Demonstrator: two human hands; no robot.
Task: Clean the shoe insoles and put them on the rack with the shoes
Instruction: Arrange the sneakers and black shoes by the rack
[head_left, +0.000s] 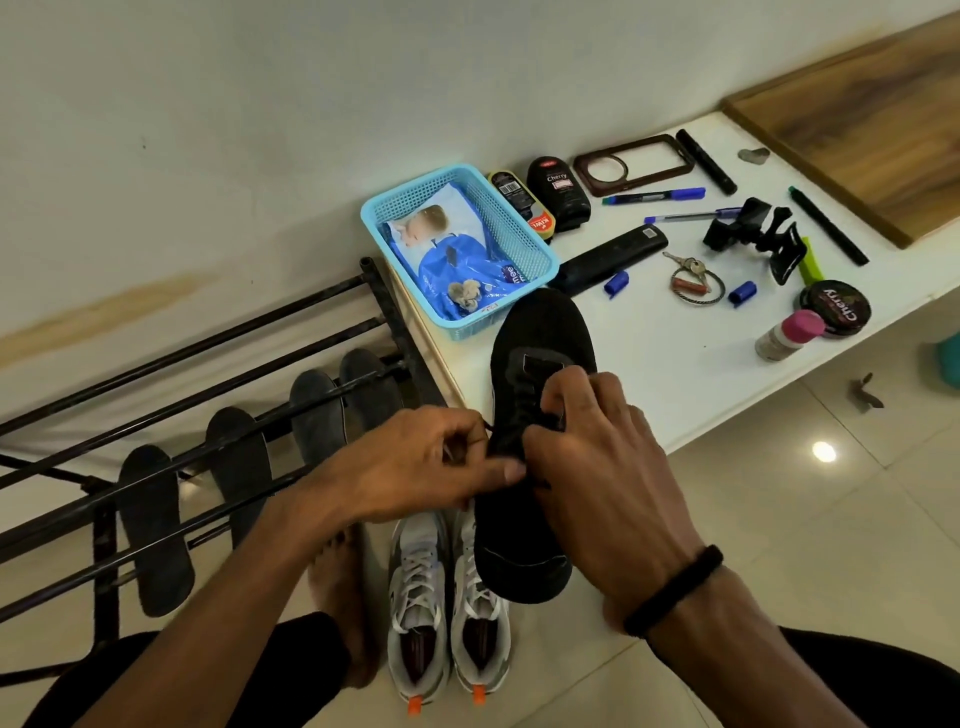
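A black shoe (540, 332) lies with its toe on the white ledge (675, 374) and its heel hanging over the floor. My left hand (415, 462) pinches the shoe's lace at its left side. My right hand (597, 447) grips the laces on top of the shoe. Several dark insoles (156, 525) lean across the bars of the black metal rack (218, 338) at left. A pair of grey-and-white sneakers (447, 613) stands on the floor below my hands.
A blue basket (524, 234) with a wipes pack and used wipes sits on the ledge. Polish bottles (558, 192), pens, keys (691, 275), a polish tin (836, 309), a pink-capped bottle (789, 335) lie around. A wooden board (857, 124) leans at right. My bare foot (337, 587) rests by the sneakers.
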